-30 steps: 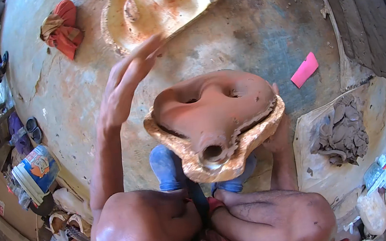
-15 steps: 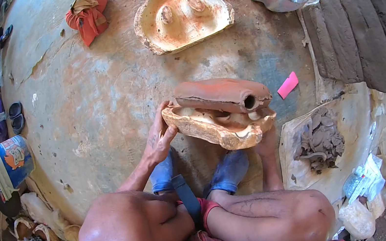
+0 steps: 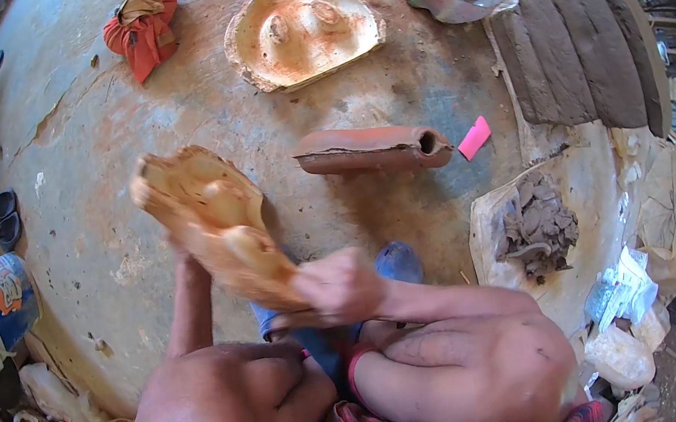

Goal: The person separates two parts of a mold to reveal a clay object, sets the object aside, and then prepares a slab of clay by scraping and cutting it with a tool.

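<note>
A cream plaster mould half with rounded bumps in its hollow is tilted up over the left side of my lap, blurred by motion. My right hand is closed round its near end. My left hand is at its far left side, with the fingers mostly hidden behind the mould. Beyond it, a reddish-brown hollow clay form lies apart on the floor, with a round hole at its right end. A pink flat piece lies just right of the form.
Another plaster mould half rests hollow side up at the far middle. Left of it sits a tied red cloth bundle. A bowl with tools, grey clay slabs and clay scraps are on the right; a bucket stands left.
The clay form has gone from on top of the mould to the floor. The mould has moved left and tipped up, and my right hand has come across to its near end.
</note>
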Demonstrator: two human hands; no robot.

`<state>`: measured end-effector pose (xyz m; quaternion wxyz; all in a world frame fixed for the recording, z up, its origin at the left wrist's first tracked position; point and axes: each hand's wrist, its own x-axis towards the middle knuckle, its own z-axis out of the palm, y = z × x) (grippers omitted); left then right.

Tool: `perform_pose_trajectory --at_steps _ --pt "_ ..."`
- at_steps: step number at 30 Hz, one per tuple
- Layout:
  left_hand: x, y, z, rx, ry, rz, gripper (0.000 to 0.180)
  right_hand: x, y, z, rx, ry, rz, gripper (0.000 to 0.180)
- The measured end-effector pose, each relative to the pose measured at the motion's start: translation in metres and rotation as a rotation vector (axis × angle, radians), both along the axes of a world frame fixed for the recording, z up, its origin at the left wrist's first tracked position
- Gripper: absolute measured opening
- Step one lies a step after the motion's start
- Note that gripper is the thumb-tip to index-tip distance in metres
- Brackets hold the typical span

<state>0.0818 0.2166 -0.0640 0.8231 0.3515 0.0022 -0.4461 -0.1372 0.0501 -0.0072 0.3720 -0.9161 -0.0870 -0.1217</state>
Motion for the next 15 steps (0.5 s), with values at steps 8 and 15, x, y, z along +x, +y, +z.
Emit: perform_pose_trajectory --at_steps 8,15 --pt "0.092 0.087 0.028 0.090 -0.246 -0.059 0.085 0.080 0.045 0.011 0.261 0.033 0.188 0.037" --pt "0.175 0.141 -0.044 0.610 -0.536 -0.170 0.079 -0.051 -0.065 -0.058 0.345 0.331 -0.214 0.013"
